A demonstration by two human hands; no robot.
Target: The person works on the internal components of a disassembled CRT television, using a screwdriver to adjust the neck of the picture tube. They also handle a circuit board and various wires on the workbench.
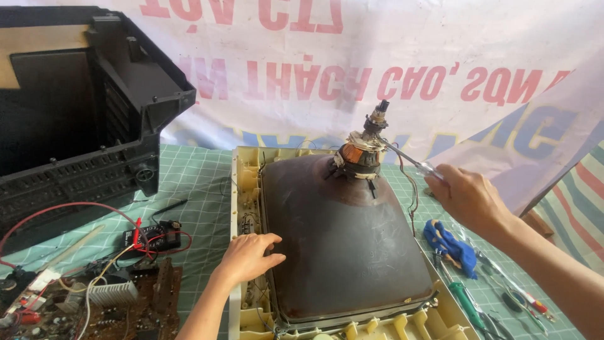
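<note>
A dark picture tube (343,239) lies face down in a cream plastic front frame (242,164), its neck with the copper coil yoke (360,154) pointing up. My left hand (248,255) rests flat on the tube's left edge, fingers spread, holding nothing. My right hand (465,195) grips a screwdriver (406,158) with a clear handle; its metal shaft reaches to the yoke at the tube's neck.
A black set housing (82,107) stands at the back left. A brown circuit board (94,302) with red wires lies at the front left. Blue-handled pliers (450,245) and several screwdrivers (469,302) lie to the right on the green checked mat (195,182). A printed banner hangs behind.
</note>
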